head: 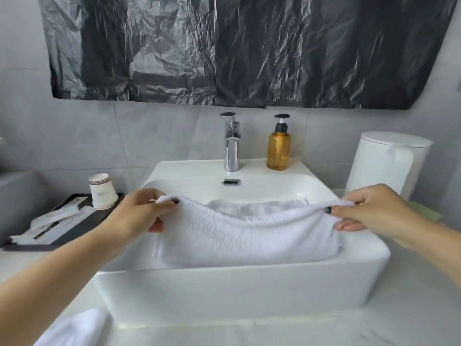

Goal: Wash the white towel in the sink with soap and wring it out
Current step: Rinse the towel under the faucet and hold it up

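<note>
Sink (pixel 249 290): towel (pixel 239 236) between fingers (pixel 172 201) (pinched)

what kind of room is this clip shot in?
Most likely a bathroom, perhaps a hotel's. A white vessel sink with a chrome faucet sits against grey tiled wall, an amber pump bottle stands on its rim, and a tray with stacked paper cups sits beside it.

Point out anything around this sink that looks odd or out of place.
The black plastic sheeting stretched across the wall above the faucet, where a mirror would usually hang, is the odd thing. The paper cups lean askew on the black tray. Nothing looks spilled or broken.
</note>
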### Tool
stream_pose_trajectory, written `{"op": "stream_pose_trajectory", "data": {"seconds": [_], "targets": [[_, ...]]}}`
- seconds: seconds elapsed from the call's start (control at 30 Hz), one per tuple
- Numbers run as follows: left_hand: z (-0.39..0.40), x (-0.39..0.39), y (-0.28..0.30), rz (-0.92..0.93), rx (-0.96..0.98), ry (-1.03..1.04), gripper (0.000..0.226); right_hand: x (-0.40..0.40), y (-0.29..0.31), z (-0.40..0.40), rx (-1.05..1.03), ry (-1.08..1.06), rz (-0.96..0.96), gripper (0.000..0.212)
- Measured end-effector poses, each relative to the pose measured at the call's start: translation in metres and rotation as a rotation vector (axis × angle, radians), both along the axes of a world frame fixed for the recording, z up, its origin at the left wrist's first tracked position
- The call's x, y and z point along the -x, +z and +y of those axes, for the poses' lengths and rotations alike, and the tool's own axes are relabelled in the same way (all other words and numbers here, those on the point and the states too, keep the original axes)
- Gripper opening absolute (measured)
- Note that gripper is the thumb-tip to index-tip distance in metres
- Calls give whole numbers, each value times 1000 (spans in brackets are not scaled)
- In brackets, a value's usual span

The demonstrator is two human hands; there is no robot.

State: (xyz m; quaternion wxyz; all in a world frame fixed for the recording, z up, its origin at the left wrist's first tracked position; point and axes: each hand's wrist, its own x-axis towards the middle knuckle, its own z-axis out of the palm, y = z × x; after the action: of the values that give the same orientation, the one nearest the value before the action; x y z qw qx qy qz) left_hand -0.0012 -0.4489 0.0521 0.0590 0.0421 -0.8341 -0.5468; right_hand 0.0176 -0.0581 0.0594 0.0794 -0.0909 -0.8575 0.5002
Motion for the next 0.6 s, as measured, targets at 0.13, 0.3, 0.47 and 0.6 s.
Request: {"op": "stream_pose_trajectory", "data": {"seconds": [0.13, 0.3, 0.47, 0.6], "targets": [[-3, 15, -14, -62, 17, -1, 15, 9, -10, -6, 38, 22, -31, 2], [0, 72, -8, 65, -87, 137, 11, 70, 0, -17, -5, -74, 107, 10], [13, 107, -26, 73, 15, 37, 51, 112, -23, -38, -533, 4, 70, 77], [11, 90, -49, -52, 613, -444, 94, 87, -48, -40, -954, 626, -101, 71]]}}
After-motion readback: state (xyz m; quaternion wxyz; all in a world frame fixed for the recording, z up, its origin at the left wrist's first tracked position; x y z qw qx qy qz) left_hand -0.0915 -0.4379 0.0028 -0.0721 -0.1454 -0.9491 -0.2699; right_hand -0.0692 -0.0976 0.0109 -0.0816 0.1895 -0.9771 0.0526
